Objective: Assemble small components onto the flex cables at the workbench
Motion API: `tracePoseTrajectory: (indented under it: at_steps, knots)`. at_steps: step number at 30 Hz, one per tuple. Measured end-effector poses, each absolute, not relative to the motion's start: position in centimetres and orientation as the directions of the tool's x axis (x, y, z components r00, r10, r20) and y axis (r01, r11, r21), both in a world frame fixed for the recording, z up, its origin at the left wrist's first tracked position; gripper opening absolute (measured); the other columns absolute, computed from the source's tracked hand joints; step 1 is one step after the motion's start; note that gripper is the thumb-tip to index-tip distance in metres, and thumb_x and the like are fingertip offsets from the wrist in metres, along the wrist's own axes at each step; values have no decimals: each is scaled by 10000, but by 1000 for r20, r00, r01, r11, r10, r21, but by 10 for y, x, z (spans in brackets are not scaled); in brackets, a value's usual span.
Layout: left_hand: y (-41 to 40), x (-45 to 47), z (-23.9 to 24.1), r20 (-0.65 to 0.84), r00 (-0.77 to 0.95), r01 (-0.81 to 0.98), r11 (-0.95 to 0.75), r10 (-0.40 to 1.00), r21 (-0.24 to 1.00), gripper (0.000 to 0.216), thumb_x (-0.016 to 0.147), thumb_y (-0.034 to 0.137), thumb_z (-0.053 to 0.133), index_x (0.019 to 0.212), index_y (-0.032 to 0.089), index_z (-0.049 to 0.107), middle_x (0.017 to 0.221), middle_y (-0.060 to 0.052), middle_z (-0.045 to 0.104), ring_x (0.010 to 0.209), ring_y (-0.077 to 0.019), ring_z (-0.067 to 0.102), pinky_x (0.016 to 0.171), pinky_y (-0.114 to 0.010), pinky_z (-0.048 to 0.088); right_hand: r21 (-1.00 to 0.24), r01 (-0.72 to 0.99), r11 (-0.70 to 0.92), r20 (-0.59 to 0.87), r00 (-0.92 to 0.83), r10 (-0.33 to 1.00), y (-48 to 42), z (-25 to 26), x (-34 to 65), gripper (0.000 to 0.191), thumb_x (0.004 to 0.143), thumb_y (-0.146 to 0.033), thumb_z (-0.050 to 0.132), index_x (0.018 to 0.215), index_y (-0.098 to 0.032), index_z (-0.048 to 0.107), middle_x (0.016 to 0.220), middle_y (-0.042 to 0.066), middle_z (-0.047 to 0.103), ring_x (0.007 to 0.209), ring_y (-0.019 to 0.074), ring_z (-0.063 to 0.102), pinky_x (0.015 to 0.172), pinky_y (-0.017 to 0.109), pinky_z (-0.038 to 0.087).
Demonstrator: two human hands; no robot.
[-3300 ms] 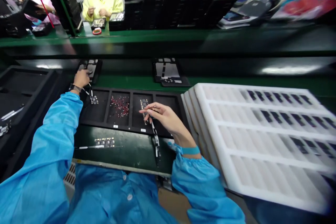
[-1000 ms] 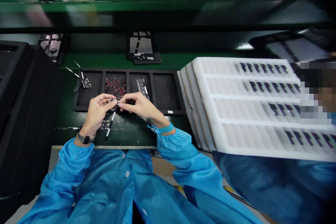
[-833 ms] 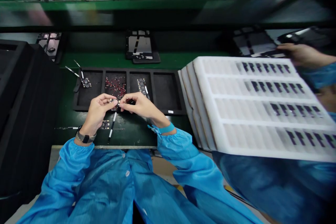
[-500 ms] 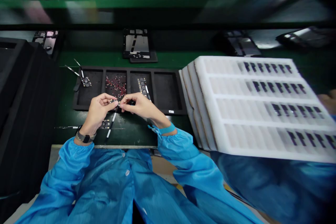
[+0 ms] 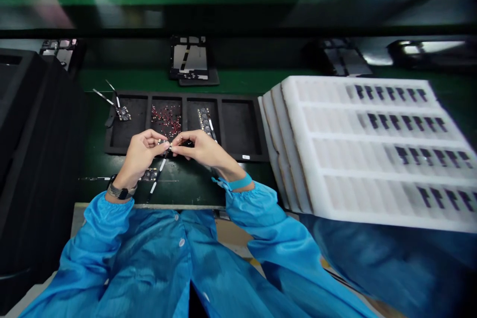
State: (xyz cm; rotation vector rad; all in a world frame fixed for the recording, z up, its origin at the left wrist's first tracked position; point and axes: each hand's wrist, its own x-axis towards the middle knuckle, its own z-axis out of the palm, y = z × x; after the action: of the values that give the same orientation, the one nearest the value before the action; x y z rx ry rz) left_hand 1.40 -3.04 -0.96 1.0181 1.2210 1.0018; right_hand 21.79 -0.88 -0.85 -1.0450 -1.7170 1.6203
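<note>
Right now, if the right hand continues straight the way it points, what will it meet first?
The right hand points left, so it would probably meet first the small part at its fingertips, then the left hand just behind. Depth here is hard to judge.

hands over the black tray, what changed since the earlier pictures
The left hand moved in from beyond the black tray, and the right hand slid left; they now meet above the red parts, pinching something too small to tell, tweezers pointing down from them. The white foam trays stayed put.
</note>
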Motion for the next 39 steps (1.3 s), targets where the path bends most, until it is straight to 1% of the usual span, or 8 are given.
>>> tracePoseTrajectory:
  at_steps: [12,19,23,25,28,30,34,39]
  knots:
    - [-32,14,-7,-277,104,-123,289,955,949,438,573,332,1006,847,150,716,709,-25,731,654,-159,689,651,-268,535,-991,134,-27,-96,-540,836,-8,-11,218,331,850,-482,824,892,-159,770,839,56,773,637,136,601,538,253,455]
    - [-27,8,-8,-298,107,-107,309,949,945,397,583,325,1006,804,138,735,649,-29,713,622,-138,653,642,-252,509,-984,167,67,-17,-458,889,-6,-22,214,229,810,-399,861,873,-179,858,864,64,837,825,224,760,773,318,564]
    - [-23,-2,-3,-294,77,-135,302,953,944,382,563,296,1008,773,134,733,631,-27,704,592,-133,640,618,-252,500,-978,200,60,-28,-410,912,-1,-26,219,275,830,-428,859,966,-190,881,813,61,830,752,227,757,700,319,551]
    - [-16,-12,1,-263,56,-185,269,963,945,354,579,272,993,768,139,725,667,-30,717,601,-135,648,616,-257,510,-958,259,123,30,-337,941,5,-25,225,244,861,-413,842,963,-194,880,830,62,832,753,228,749,700,327,541]
    - [0,-31,6,-196,22,-298,194,980,935,292,620,216,948,807,144,736,735,-32,730,642,-135,665,615,-251,525,-873,413,260,142,-296,945,16,-21,231,115,898,-299,809,940,-206,862,933,59,843,840,238,752,776,348,533]
    - [10,-43,7,-157,0,-372,145,988,917,252,648,180,907,849,146,759,763,-33,730,686,-135,678,615,-234,527,-794,504,339,149,-380,913,24,-18,228,88,909,-209,782,969,-218,846,1006,56,838,929,249,757,848,362,531]
    - [22,-57,1,-139,-30,-448,111,990,887,175,691,148,840,856,149,781,759,-34,720,673,-118,654,575,-209,501,-593,654,469,47,-554,831,44,-14,205,176,926,-130,745,1050,-230,818,1097,68,789,1017,255,719,880,356,494]
    - [22,-61,-10,-131,-42,-475,95,991,875,142,720,143,823,856,150,783,762,-36,721,698,-121,665,593,-202,508,-403,764,504,-129,-592,796,64,-10,182,128,944,-153,739,1041,-219,790,1137,87,744,1027,263,669,776,329,419]
